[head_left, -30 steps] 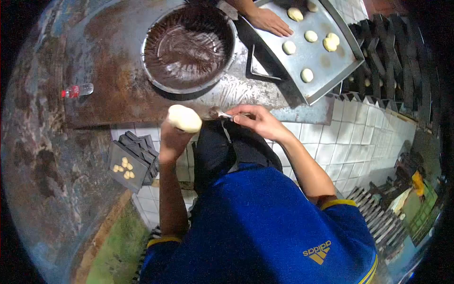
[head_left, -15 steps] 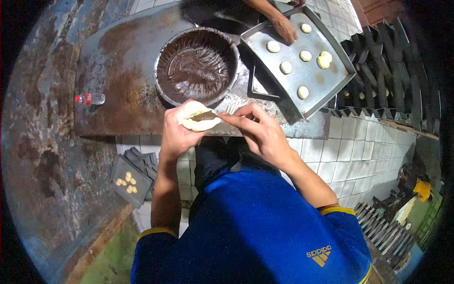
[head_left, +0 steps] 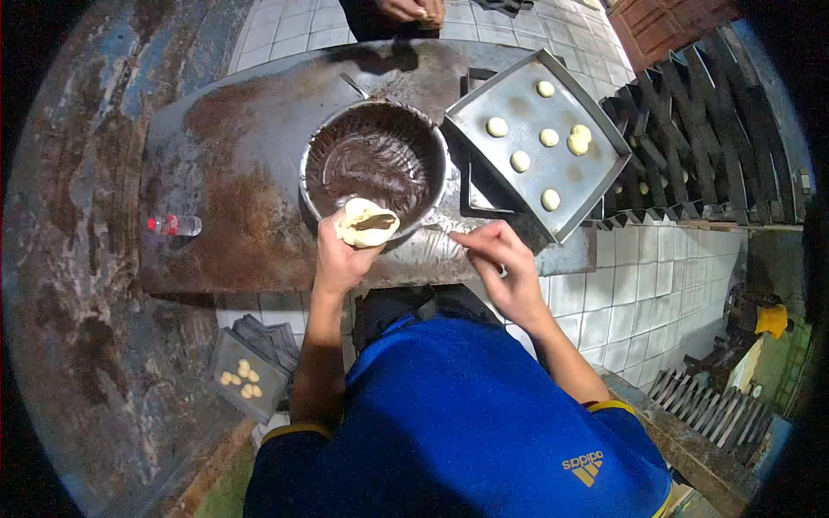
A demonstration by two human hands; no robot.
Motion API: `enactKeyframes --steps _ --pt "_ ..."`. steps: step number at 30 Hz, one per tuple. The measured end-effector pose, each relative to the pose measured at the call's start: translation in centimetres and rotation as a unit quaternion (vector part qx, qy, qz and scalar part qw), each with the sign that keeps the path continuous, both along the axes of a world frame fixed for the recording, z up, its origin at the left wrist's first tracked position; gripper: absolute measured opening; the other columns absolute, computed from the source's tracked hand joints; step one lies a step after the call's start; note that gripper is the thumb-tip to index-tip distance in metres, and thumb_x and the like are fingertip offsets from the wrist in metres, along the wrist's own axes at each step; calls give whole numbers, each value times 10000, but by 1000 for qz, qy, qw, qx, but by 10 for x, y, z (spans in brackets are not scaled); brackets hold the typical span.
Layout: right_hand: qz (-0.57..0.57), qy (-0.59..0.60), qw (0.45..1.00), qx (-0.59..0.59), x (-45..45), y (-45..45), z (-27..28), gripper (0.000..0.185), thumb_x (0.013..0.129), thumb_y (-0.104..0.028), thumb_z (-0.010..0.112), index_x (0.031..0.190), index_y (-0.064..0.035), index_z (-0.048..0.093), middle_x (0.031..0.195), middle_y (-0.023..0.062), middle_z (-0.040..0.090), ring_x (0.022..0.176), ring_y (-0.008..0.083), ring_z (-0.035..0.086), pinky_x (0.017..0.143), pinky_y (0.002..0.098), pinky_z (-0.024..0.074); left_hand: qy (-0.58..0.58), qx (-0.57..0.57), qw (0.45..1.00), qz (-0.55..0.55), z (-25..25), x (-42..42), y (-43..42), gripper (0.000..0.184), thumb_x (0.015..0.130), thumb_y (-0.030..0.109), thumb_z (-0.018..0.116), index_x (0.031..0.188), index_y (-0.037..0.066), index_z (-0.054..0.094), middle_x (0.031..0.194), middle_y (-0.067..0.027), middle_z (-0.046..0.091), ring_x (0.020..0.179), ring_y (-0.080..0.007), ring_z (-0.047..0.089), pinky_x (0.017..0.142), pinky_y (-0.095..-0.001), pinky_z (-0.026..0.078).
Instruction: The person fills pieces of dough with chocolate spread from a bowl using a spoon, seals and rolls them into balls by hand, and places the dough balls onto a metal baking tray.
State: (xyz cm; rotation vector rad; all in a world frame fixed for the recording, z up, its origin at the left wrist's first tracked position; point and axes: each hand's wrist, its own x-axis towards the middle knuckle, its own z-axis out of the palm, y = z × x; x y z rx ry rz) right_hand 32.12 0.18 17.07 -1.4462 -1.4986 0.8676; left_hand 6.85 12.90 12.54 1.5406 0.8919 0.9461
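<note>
My left hand point(head_left: 341, 259) holds a pale piece of dough point(head_left: 367, 223) with dark brown filling in its middle, over the near rim of a large round bowl point(head_left: 308, 186). Dark brown paste point(head_left: 371, 164) coats the inside of that bowl. To the right, my right hand point(head_left: 505, 266) is closed in a pinch on a thin spoon point(head_left: 436, 228), whose tip points toward the dough. The spoon and the dough are apart.
A metal tray point(head_left: 609, 177) with several dough balls lies at the right of the table point(head_left: 233, 250). A red-capped bottle point(head_left: 175, 225) lies left. Another person's hands point(head_left: 414, 10) show at the top. Stacked trays point(head_left: 250, 371) stand lower left, a rack point(head_left: 691, 129) right.
The spoon has moved right, away from the dough, after touching it. Brown filling now sits inside the dough. The other person's hand has left the tray.
</note>
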Motion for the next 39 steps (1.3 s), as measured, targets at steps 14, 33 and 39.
enactKeyframes --steps 14,33,39 --pt "80 581 740 -329 -75 47 21 249 1136 -341 499 1185 -108 571 803 -48 423 571 38 277 465 217 238 52 77 995 -47 21 -40 38 372 742 74 866 1060 3 686 972 -141 776 903 -265 775 829 -359 582" --pt "-1 -167 985 37 -163 67 7 117 1020 -80 636 1117 -20 611 972 193 618 845 432 662 689 496 542 66 68 995 29 8 -93 46 229 796 124 781 981 17 701 872 -156 757 839 -292 777 760 -372 580" --pt "-13 -164 986 21 -158 64 6 112 1029 -96 626 1119 -30 615 965 187 614 840 434 659 691 502 544 55 82 995 25 1 -90 54 249 765 87 699 1001 9 715 891 -158 766 838 -298 775 786 -368 583"
